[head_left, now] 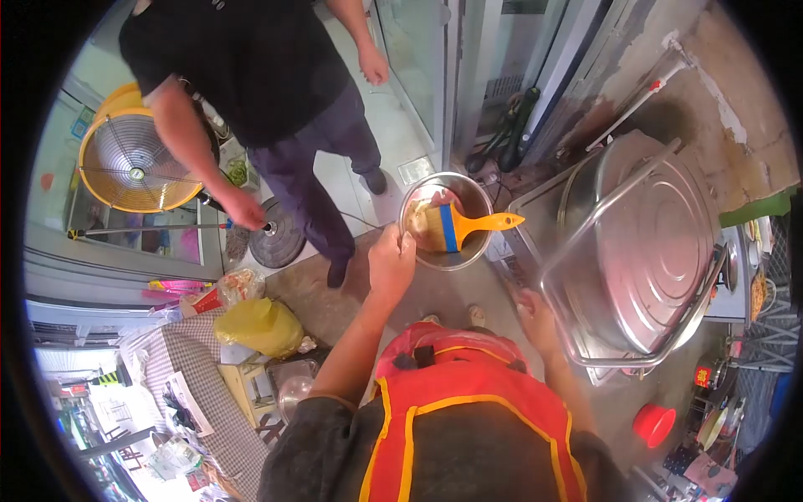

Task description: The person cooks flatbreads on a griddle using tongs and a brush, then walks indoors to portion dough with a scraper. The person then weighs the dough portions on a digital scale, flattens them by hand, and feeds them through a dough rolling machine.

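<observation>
My left hand (393, 261) is closed on the near-left rim of a round stainless steel pot (480, 194). A wide brush (489, 222) with an orange handle, blue band and pale bristles lies across the pot, its handle over the right rim. Something pale and wet-looking is inside beneath the bristles; I cannot make out what. My right hand (534, 311) hangs lower, beside the left edge of a large steel lidded vessel (648, 251) with a tubular frame; its fingers are too indistinct to read.
Ahead on the left stands another person (251, 84) in a dark shirt, an arm lowered near a yellow drum fan (138, 171). A yellow bag (261, 326) sits by a checked cloth-covered table (213, 368). Lower right is a red bucket (654, 425).
</observation>
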Available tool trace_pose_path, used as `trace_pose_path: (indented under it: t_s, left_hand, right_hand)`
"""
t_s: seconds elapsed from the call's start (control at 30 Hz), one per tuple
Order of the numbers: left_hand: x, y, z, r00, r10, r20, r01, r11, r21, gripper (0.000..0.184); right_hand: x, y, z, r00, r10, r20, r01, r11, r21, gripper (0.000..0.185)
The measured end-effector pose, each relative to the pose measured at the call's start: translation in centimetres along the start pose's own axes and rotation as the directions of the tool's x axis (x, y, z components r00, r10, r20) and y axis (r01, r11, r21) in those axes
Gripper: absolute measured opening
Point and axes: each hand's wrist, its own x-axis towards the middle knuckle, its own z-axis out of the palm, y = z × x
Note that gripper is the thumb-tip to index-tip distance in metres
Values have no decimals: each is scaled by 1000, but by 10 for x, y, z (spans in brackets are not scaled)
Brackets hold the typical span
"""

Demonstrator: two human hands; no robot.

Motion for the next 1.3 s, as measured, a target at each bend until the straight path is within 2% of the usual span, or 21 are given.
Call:
trace_pose_path:
  t_s: [0.03,0.13,0.23,0.33,0.43,0.53,0.63,0.73,0.83,0.93,1.03,1.17,1.27,1.3]
  left_hand:
    - [1,2,6,1000,12,-9,-12,1000,1,10]
    - [0,15,22,1000,-4,14,4,1000,4,11]
    - [-6,27,44,999,9,44,-8,1000,-20,12]
    - [-15,52,60,992,-25,124,30,999,-42,14]
    - [-21,77,71,979,-79,188,90,995,-50,18]
    - [-24,79,86,977,-70,199,84,995,-62,18]
    - [-20,77,93,964,-113,240,119,993,-14,15]
    - [-14,79,93,972,-101,210,118,991,-67,15]
    - [-4,78,91,980,-60,189,66,998,-24,14]
    - [8,77,85,987,-25,160,31,999,-37,14]
    - [26,51,80,987,-80,141,89,995,-55,14]
    - [66,10,52,971,-192,140,193,981,9,15]
    - [106,-26,21,961,-227,156,223,974,47,15]
    - [122,-40,10,958,-239,161,232,971,64,15]
  right_hand:
    - [3,-2,-3,1000,-16,-9,16,999,50,37]
    - [18,-27,-21,996,83,35,-90,911,402,45]
    - [39,-58,-41,1000,2,-6,1,823,568,53]
    - [60,-82,-55,993,2,-116,54,875,481,46]
    - [77,-75,-58,962,-91,-257,199,879,434,34]
    - [80,-78,-76,976,-189,-109,203,968,148,21]
    - [78,-84,-89,953,-252,-169,271,957,104,19]
    - [90,-86,-94,831,-478,-285,479,875,-69,18]
    - [108,-92,-82,808,-565,-169,543,824,-160,21]
    - [127,-93,-53,751,-655,-84,644,755,-125,23]
    - [141,-106,-26,721,-685,109,691,722,-32,23]
    - [176,-139,5,695,-654,300,658,746,103,21]
    - [211,-185,24,750,-563,347,571,816,89,19]
    - [225,-199,38,777,-565,279,562,821,99,18]
